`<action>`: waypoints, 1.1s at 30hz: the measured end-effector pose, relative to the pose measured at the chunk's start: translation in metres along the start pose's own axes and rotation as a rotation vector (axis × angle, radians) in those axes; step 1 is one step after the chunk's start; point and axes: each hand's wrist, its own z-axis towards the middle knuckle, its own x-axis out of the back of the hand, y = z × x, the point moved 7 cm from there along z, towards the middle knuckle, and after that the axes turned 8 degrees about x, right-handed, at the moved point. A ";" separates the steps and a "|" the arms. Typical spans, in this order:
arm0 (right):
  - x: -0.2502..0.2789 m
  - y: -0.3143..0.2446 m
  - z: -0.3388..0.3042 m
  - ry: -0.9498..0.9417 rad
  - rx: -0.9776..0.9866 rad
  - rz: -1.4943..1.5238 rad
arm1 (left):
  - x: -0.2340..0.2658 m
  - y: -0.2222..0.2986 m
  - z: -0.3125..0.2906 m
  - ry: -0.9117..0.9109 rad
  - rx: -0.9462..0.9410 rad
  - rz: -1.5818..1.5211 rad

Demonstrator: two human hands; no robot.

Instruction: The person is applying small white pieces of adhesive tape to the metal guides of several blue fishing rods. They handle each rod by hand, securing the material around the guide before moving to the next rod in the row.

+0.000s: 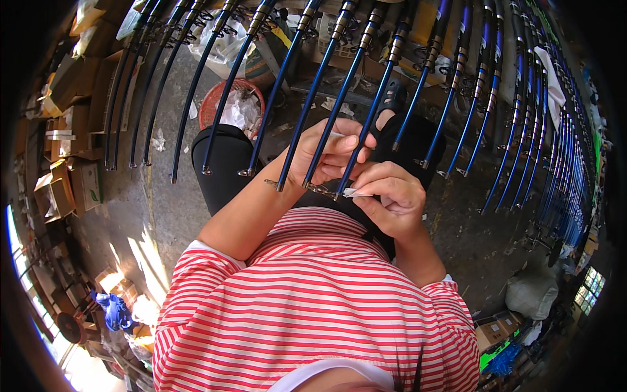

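Observation:
A row of blue fishing rods (280,111) hangs down before me, their dark metal fittings at the lower ends. My left hand (326,153) reaches in among them, fingers curled, with a small white slip (336,134) showing between them. One rod (364,140) passes across those fingers; whether they grip it I cannot tell. Beside that rod's lower end, my right hand (394,196) is closed in a pinch on a white scrap of paper or cloth (354,193). The scrap touches or nearly touches the rod end. The fingertips of both hands come close together.
More rods (568,170) crowd the right side in a long curve. A red basket (210,108) with white scraps stands on the floor beyond my left knee. Cardboard boxes (59,189) are stacked at left. A pale sack (532,294) lies at lower right.

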 end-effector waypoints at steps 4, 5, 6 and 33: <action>-0.001 -0.001 0.001 -0.003 -0.003 0.016 | 0.001 -0.001 0.001 0.004 0.003 0.017; -0.001 -0.001 0.002 -0.005 0.004 0.014 | 0.001 -0.001 0.001 0.005 0.001 0.023; -0.001 -0.001 0.002 -0.007 0.012 0.012 | 0.001 -0.001 0.002 -0.001 -0.001 0.024; -0.001 -0.001 0.006 -0.054 -0.030 -0.033 | -0.014 0.003 0.011 0.013 0.011 0.189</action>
